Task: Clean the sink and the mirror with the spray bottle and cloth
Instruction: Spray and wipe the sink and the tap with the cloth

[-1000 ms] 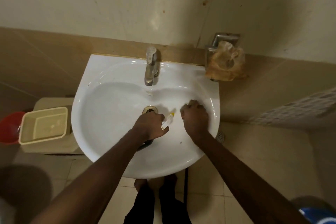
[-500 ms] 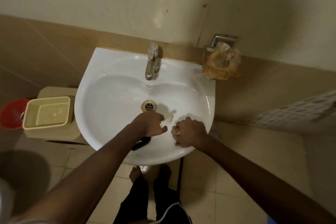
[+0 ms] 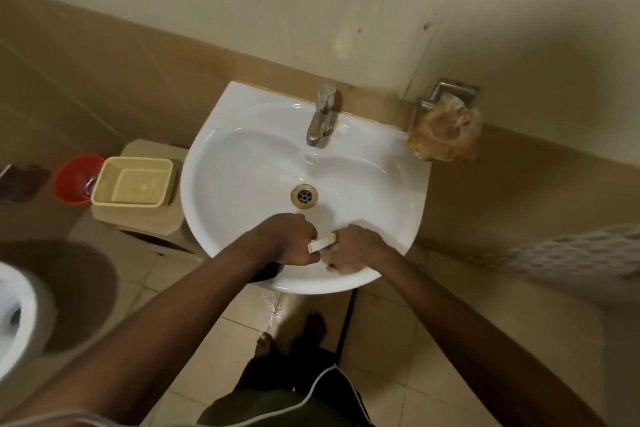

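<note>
Your left hand (image 3: 290, 238) is curled round a small spray bottle (image 3: 322, 242), whose pale body and yellow tip poke out toward your other hand; a dark part of it shows below your wrist, over the near rim of the sink (image 3: 221, 163). Your right hand (image 3: 356, 245) has its fingers bent over a crumpled cloth (image 3: 341, 265), pressing it against the sink's near inner wall, just beside the bottle's tip. The drain (image 3: 304, 196) lies just beyond both hands, and the tap (image 3: 321, 114) stands at the back edge. A soap holder (image 3: 446, 121) with a crumpled brownish wad sits on the wall to the right. To the left stand a yellow basket (image 3: 133, 180) and a red bucket (image 3: 74, 178).
</note>
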